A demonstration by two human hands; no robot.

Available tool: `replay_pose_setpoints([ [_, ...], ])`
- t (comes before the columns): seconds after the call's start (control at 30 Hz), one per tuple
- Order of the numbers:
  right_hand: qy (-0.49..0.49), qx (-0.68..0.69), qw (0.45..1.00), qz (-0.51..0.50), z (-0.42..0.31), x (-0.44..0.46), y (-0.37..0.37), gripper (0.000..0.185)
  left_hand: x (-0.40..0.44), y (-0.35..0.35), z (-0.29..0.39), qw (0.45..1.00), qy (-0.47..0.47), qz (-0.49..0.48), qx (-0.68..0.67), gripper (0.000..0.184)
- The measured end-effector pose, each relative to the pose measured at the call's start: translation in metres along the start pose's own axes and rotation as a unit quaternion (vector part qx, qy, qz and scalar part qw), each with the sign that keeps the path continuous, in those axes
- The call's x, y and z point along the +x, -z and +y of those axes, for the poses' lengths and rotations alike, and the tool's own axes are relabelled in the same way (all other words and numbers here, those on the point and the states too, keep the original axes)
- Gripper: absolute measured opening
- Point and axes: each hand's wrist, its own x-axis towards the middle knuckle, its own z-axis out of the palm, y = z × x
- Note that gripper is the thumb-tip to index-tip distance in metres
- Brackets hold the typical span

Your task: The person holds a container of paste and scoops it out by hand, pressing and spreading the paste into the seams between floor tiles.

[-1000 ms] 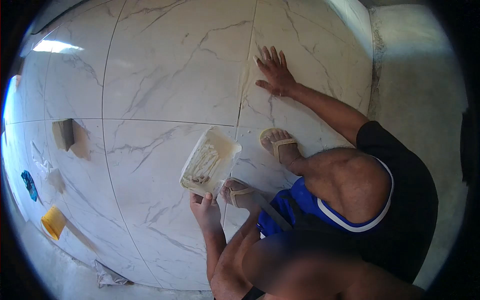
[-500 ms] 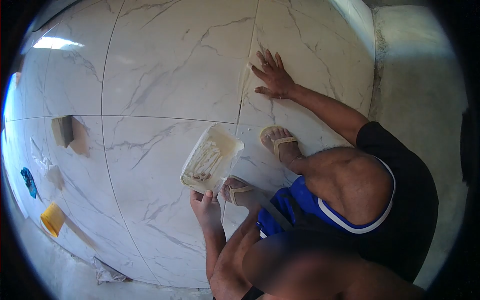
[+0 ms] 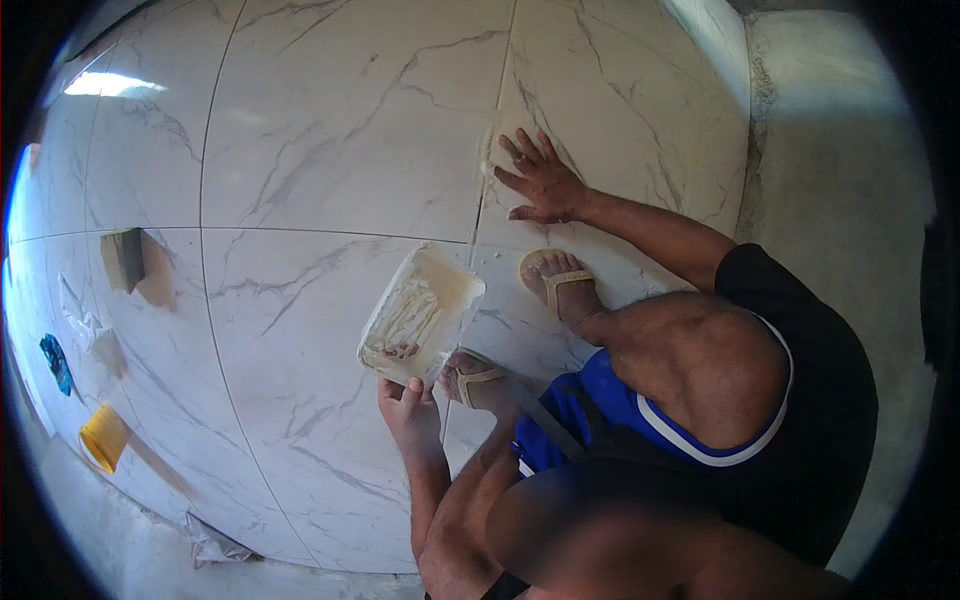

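My left hand (image 3: 408, 412) grips the near edge of a white plastic tub (image 3: 385, 330), thumb on the rim. Off-white paste, probably grout, is smeared over the tub's inside. My right hand (image 3: 548, 188) is spread over the marble-look floor tiles, palm down. One fingertip touches the tile joint (image 3: 483, 195), where a pale blob of paste shows beside it. Paste also marks the joint above that finger, while the lower stretch looks dark.
My sandalled feet (image 3: 560, 275) stand beside the tub. To the left are a grey block (image 3: 123, 260), a crumpled plastic bag (image 3: 95, 335), a blue crumpled item (image 3: 56, 364) and a yellow container (image 3: 104, 438). Bare concrete (image 3: 840, 200) borders the tiles at right.
My right hand has slid down along the joint, toward my feet, with its fingers still spread. The tub in my left hand has barely moved.
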Motion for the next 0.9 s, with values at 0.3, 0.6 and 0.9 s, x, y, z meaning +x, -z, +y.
replay_pose_setpoints([
  [0.3, 0.025, 0.030, 0.999, -0.028, -0.022, -0.008, 0.001, 0.081, -0.001, 0.005, -0.002, 1.000, -0.002, 0.001, -0.004, 0.070],
  [0.6, 0.053, 0.037, 0.998, -0.018, -0.028, -0.013, -0.009, 0.082, -0.002, 0.010, -0.003, 1.000, -0.003, -0.005, -0.010, 0.070],
  [0.9, 0.088, 0.030, 0.996, 0.007, -0.035, -0.014, -0.024, 0.081, -0.003, 0.017, -0.005, 1.000, -0.008, -0.010, -0.020, 0.068],
])
